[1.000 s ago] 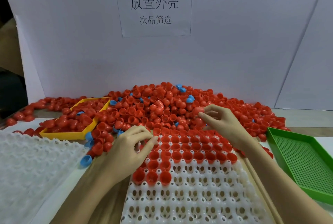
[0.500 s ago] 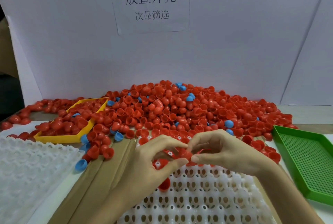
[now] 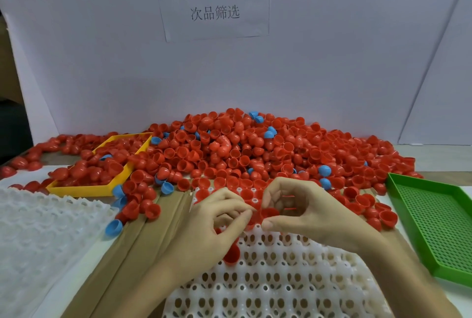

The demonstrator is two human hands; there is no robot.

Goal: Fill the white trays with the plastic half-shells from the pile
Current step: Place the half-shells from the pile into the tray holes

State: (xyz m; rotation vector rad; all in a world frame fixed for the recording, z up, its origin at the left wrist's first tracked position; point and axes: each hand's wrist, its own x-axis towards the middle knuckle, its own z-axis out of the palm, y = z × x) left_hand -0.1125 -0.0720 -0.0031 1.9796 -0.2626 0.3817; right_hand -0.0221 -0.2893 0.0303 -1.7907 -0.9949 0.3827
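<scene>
both the left hand [image 3: 217,218] and right hand [image 3: 304,213] pinch red plastic half-shells [image 3: 265,214] over the white perforated plastic tray [image 3: 281,282]; only its far rows look filled, most cups bare, and the big red pile [image 3: 255,149] remains.

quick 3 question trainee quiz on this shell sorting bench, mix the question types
1. True or false: the green perforated plastic tray is packed with shells.
2. Both hands meet over which thing? A) yellow rectangular plastic tray B) white moulded cell tray C) the green tray
3. Fill in: among the red shells of the plastic half-shell pile lie a few ___ ones.

Key
1. False: no shells lie in it.
2. B: left hand and right hand pinch a red plastic half-shell above it.
3. Blue.
</scene>
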